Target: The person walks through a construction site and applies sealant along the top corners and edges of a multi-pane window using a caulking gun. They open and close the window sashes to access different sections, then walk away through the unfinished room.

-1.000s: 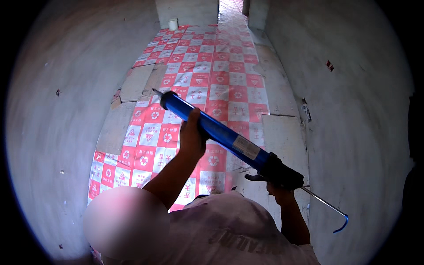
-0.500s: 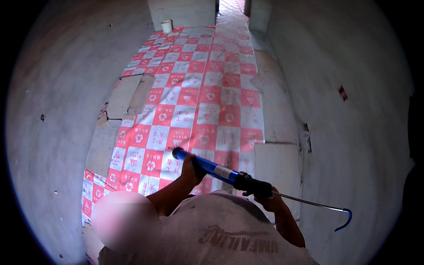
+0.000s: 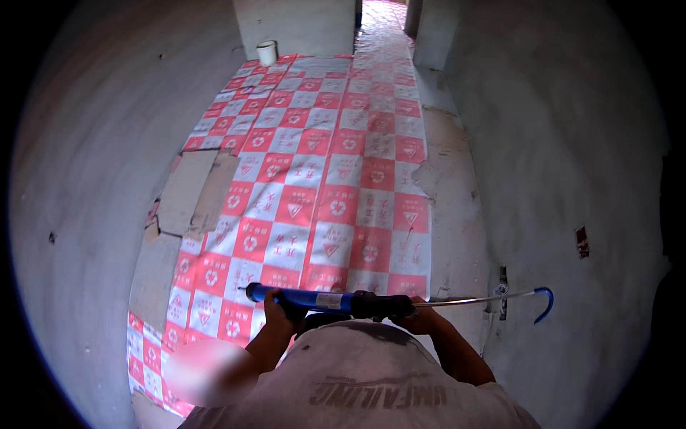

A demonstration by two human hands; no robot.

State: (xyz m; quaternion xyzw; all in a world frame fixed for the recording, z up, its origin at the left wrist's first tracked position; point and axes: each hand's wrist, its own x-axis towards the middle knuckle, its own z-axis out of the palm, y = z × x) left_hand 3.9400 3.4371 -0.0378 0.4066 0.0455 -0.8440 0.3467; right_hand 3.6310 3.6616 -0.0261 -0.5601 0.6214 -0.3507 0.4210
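Observation:
A blue caulking gun lies crosswise in front of my body, its nozzle end to the left. My left hand is wrapped round the barrel near that end. At the black handle, on the right, my right hand is closed; its fingers are partly hidden by the handle. From the back of the gun a long metal rod sticks out to the right, ending in a blue hook near the wall.
Red and white checkered protective film covers the floor. Cardboard pieces lie along the left wall, and a bare strip runs along the right. A white bucket stands at the far left, beside a doorway. The right wall has an opening.
The caulking gun has swung from a slant to nearly level and shifted left, both hands moving with it. My view has shifted, so the floor appears lower.

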